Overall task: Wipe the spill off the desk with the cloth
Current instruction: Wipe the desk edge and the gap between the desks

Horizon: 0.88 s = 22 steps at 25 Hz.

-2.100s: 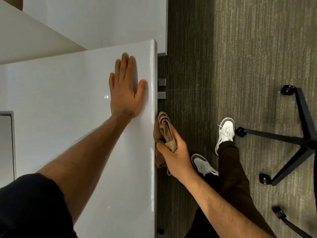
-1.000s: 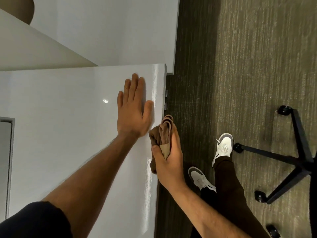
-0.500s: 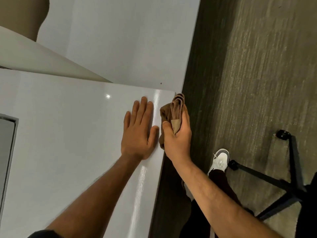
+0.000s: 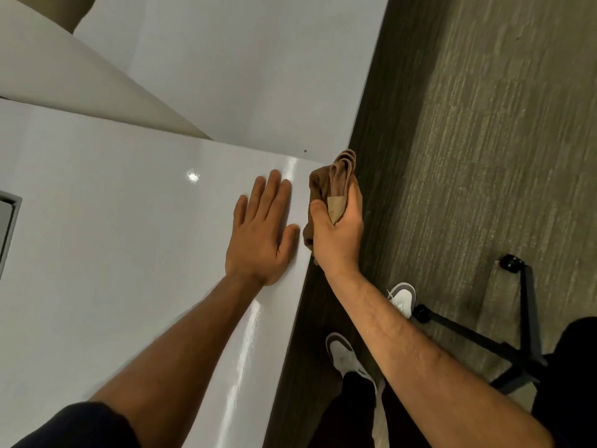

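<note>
The right hand (image 4: 337,231), centre of the frame, is closed around a bunched brown cloth (image 4: 332,179). The cloth sits at the right-hand edge of the white desk (image 4: 113,237), near its far corner, with folds protruding above the fingers and a lower part hanging against the edge. Whether the cloth presses on the top surface or only on the side face cannot be determined.

The left hand (image 4: 261,234) lies flat on the desk just beside the cloth, palm down, fingers extended and close together, holding nothing. It appears to serve as a brace.

No liquid or stain is distinguishable on the glossy surface; the bright streaks running toward the lower centre of the frame read as light reflections, though a wet film cannot be excluded. Judgement: wiping is under way at the edge. The top surface looks clean, so the remaining work is probably the corner and edge strip, followed by removal of the cloth.
</note>
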{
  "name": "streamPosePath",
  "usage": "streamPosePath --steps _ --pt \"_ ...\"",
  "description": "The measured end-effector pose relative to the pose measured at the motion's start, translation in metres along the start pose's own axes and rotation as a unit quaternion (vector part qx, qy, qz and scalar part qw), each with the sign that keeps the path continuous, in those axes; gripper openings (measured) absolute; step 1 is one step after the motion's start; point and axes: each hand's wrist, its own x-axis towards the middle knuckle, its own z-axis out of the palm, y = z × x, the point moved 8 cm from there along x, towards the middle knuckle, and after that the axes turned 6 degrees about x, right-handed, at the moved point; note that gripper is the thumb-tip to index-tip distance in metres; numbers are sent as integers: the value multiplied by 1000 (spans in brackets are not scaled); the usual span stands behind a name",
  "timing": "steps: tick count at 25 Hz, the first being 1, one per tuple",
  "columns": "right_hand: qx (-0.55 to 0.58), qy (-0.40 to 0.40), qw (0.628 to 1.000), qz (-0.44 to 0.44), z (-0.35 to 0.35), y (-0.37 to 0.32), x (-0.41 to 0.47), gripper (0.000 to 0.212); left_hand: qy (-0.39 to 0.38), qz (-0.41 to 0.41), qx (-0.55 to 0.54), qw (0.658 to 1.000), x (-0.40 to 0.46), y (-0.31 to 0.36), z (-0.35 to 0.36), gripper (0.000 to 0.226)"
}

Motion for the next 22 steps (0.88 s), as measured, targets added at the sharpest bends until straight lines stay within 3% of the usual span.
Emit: streamPosePath --steps 7,18,22 --pt "-27 38 997 -60 -3 18 -53 68 39 23 -33 998 1 2 -8 64" --pt "-74 12 996 40 -14 91 -264 78 55 28 -10 998 -6 1 -5 63" --pt "-110 16 993 44 -17 96 -273 82 57 33 -18 998 -7 4 -5 64"
